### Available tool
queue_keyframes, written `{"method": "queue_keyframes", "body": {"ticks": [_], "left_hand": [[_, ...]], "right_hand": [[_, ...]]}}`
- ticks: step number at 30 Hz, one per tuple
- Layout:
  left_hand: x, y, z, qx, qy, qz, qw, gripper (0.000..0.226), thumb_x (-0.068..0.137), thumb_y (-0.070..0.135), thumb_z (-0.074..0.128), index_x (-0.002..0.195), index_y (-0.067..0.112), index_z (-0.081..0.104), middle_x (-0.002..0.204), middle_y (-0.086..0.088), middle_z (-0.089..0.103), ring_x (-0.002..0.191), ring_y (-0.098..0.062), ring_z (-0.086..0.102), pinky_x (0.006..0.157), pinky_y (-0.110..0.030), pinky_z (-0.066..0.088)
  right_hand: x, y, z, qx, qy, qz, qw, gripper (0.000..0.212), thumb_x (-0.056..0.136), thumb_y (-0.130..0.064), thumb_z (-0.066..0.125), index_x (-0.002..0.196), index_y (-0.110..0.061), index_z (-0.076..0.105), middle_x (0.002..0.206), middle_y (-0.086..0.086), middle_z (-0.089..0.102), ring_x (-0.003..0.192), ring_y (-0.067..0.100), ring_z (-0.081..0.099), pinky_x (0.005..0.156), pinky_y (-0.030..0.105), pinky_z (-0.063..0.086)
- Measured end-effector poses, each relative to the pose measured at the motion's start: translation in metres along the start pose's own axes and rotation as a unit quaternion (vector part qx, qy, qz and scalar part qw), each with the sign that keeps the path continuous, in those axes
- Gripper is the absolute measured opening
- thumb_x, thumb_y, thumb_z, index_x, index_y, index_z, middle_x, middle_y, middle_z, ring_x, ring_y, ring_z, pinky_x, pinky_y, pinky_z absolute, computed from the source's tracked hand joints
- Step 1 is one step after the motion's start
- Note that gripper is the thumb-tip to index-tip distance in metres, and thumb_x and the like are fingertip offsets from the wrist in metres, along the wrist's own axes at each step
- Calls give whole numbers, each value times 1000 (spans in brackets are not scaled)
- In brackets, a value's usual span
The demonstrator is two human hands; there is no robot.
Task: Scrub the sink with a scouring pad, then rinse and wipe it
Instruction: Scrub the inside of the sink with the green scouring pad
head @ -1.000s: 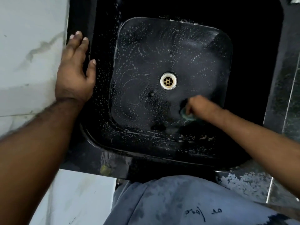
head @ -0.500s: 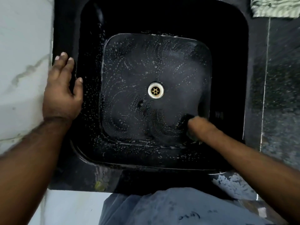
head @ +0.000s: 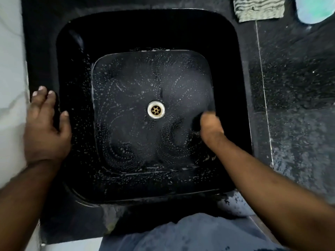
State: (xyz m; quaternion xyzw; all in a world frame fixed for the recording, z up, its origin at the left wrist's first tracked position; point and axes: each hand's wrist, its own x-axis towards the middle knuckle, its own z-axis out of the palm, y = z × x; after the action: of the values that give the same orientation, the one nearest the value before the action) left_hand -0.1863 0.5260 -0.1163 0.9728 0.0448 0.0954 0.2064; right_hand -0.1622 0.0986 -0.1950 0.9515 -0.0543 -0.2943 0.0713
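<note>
The right hand (head: 210, 126), fisted, presumably on the hidden pad, has swept from the sink's (head: 241, 87) near edge to right of the drain (head: 156, 109). Left hand (head: 45, 131) stays flat on the rim. Scrubbing continues; suds remain unrinsed.

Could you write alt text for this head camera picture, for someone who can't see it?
Seen from above, a person's right hand presses down on the soapy floor of a black square sink, right of the brass drain; the pad itself is hidden. The left hand rests on the sink's left rim. A striped cloth lies on the dark counter beyond.
</note>
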Motion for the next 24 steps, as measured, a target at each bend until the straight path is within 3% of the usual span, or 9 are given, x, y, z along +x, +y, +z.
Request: {"method": "queue_keyframes", "body": {"ticks": [3,5,7,11,15,17,18,20,24], "left_hand": [[1,3,-2,-11,-7,1,1000,52,103,23,46,148,40,26,164,-2,28,154,-17,21,126,-28,14],[1,6,-4,-12,-2,-2,1000,53,102,21,47,152,29,32,163,-5,31,153,-21,23,126,-26,14],[1,7,-5,-8,-4,-14,1000,53,102,19,49,153,17,38,162,-10,32,153,-23,25,125,-24,14],[1,5,-4,3,-8,-16,1000,51,102,19,50,151,6,41,162,-12,33,152,-22,26,125,-23,14],[2,7,-7,-1,-15,-16,1000,52,102,23,47,151,6,41,162,-11,33,153,-21,25,126,-26,15],[3,12,-8,-9,-10,-8,1000,53,101,25,46,150,4,43,161,-13,34,152,-24,26,126,-28,17],[2,13,-9,-12,-11,-8,1000,53,100,25,46,149,4,43,161,-13,34,152,-24,27,126,-29,18],[2,13,-9,-13,-13,-18,1000,54,100,26,46,149,4,43,161,-12,34,152,-24,27,125,-29,19],[3,12,-8,-8,-16,-19,1000,54,99,25,46,149,5,44,161,-11,34,152,-23,28,125,-29,20]], "right_hand": [[-2,-32,-6,18,87,-86,992,47,85,10,34,129,0,48,122,15,53,110,26,55,85,32,49],[-19,-36,10,0,53,-129,990,43,87,9,40,129,0,47,124,16,51,110,27,56,87,33,50],[-29,-25,6,22,25,-112,993,38,90,8,44,127,1,49,126,17,52,111,26,59,89,33,52],[9,0,-14,5,64,-9,998,33,93,4,43,124,0,52,122,13,57,112,22,58,87,28,52],[25,-27,-20,0,76,-106,992,55,77,10,29,128,2,48,116,15,56,106,28,55,87,35,48],[11,-27,-7,-19,65,-133,989,48,83,12,37,126,-1,52,119,15,57,107,27,60,87,35,51],[4,-20,-6,-3,39,-128,991,40,87,9,43,122,-4,56,118,14,59,104,25,64,84,33,54],[11,-2,-4,0,78,-106,991,35,88,4,46,118,-8,60,116,10,62,103,21,64,78,29,56],[47,-8,-34,96,114,-70,986,59,79,8,23,131,-4,47,120,12,57,110,25,56,86,31,50]]}}
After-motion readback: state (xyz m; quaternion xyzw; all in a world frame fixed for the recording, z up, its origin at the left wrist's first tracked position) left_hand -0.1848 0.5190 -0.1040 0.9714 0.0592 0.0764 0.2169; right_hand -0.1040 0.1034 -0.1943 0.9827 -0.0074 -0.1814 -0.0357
